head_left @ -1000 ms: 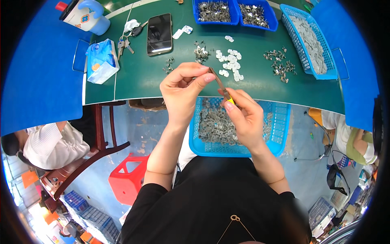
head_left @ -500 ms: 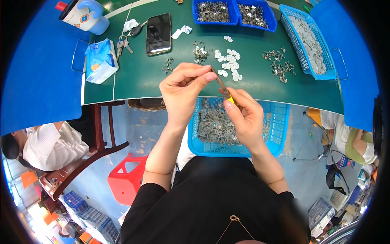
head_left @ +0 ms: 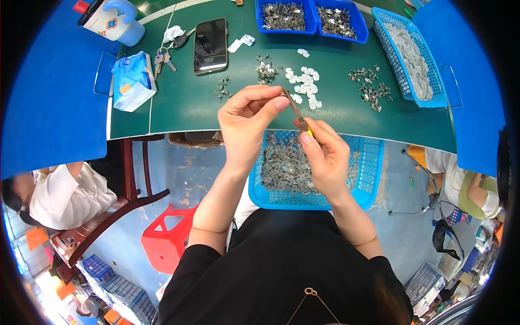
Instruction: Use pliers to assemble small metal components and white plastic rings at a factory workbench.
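My right hand is closed around a slim grey metal tool with a yellow part near the grip; it looks like tweezers. The tool slants up to the left, toward the fingertips of my left hand. Thumb and forefinger of that hand are pinched at the tool's tip; any small part between them is too small to make out. Just beyond the hands, flat whitish plates and a little heap of metal clips lie on the green table. Below my hands, a light-blue basket holds many small metal pieces.
Two blue bins of metal parts stand at the back, with a blue basket of plates at right. More clips lie near it. A phone, keys, tissue pack and tumbler are at left. A red stool stands below.
My left hand has shifted slightly to the right, and the tool has tilted a little. The pinch and the grip look the same.
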`<state>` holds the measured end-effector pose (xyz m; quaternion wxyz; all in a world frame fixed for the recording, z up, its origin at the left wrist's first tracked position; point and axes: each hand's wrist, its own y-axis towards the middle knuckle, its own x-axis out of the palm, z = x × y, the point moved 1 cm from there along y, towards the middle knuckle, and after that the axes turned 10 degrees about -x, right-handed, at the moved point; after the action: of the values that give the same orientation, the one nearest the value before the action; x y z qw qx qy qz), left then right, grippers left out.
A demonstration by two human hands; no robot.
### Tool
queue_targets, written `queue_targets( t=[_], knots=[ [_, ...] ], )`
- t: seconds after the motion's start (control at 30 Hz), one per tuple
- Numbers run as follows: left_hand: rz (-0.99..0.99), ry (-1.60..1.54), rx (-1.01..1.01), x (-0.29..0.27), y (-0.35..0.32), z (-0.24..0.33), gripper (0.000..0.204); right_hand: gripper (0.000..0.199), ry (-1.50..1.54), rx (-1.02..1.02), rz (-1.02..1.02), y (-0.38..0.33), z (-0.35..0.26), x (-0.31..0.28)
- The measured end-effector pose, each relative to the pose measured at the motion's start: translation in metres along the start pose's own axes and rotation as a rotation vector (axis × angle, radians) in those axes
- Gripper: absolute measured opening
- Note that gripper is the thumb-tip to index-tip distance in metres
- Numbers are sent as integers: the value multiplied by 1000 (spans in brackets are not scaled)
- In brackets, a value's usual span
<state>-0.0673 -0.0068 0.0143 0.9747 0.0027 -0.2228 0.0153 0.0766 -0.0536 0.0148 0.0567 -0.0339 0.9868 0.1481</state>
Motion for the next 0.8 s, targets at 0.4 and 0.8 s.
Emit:
queue_targets(
  t=[0.4, 0.8],
  knots=[
    [-68, -27, -252, 3, 1, 2, 14, 29, -54, -37, 58, -3, 3, 3],
    [-143, -161, -335, -5, 9, -21, 16, 30, 317, 202, 62, -3, 5, 1]
  ],
)
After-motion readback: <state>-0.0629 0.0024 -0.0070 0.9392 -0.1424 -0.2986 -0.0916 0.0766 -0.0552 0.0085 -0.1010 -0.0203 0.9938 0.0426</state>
